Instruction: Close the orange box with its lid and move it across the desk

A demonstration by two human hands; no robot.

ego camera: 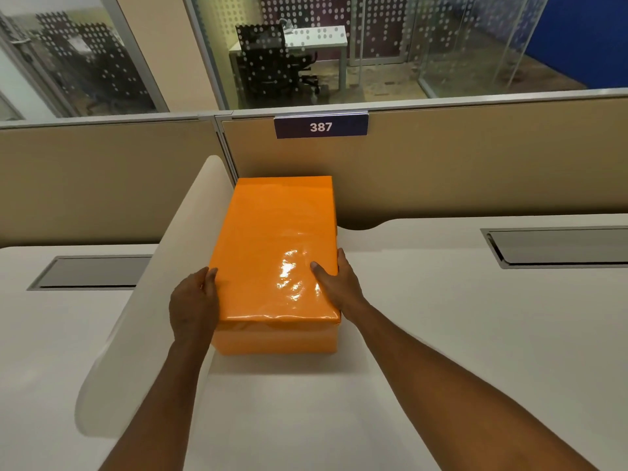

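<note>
The orange box [275,339] stands on the white desk [441,334], lengthwise away from me, close against the white side divider. Its glossy orange lid [272,239] sits on top and covers the box fully. My left hand [193,305] grips the near left edge of the lid and box, fingers wrapped around the side. On the near right edge my right hand [336,287] does the same, with the thumb lying on the lid's top. What is inside the box is hidden.
A curved white divider [163,283] runs along the box's left side. A beige partition [475,164] with a "387" sign [320,126] closes the desk's far edge. Grey cable hatches are set into the desk at right [557,248] and left [91,271].
</note>
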